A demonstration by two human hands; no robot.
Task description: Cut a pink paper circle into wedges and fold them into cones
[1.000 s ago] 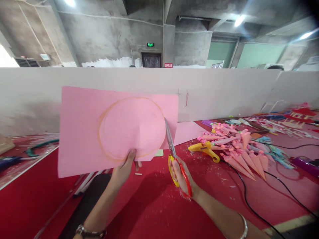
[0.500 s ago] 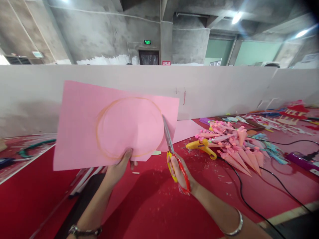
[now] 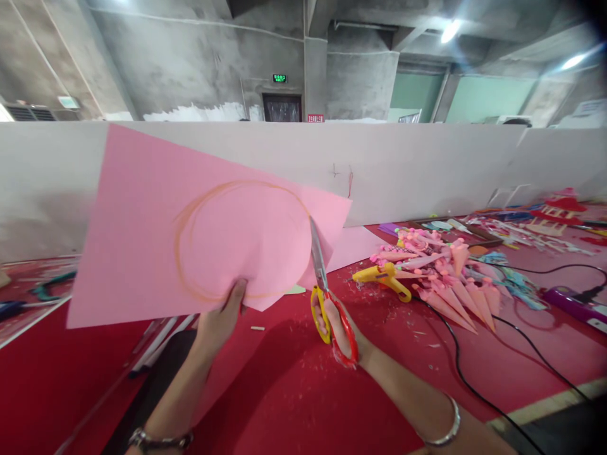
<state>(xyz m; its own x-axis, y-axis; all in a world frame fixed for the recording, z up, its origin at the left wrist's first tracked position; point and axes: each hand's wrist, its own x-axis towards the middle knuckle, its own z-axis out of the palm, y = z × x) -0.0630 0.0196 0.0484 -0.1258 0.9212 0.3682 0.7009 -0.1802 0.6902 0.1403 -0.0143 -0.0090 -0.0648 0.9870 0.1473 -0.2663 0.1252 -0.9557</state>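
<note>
A large pink paper sheet (image 3: pixel 142 208) is held up in front of me, with an orange circle drawn on it. My left hand (image 3: pixel 225 319) pinches its lower edge, thumb on the near face, fingers mostly hidden behind. In my right hand (image 3: pixel 334 322) are scissors (image 3: pixel 318 256) with one red and one yellow handle loop. Their blades point upward at the circle's right side, where the paper is cut along the line and the outer strip hangs off to the right.
On the red table (image 3: pixel 284 392), a yellow glue gun (image 3: pixel 384 278) lies beside a heap of pink paper cones (image 3: pixel 455 278). Black cables run down the right side near a purple power strip (image 3: pixel 576 306). A white partition (image 3: pixel 403 164) stands behind.
The sheet has tilted, its left side swinging closer and its right corner moving down and outward. The scissors' handle loops have spread further apart. Both hands have shifted slightly left.
</note>
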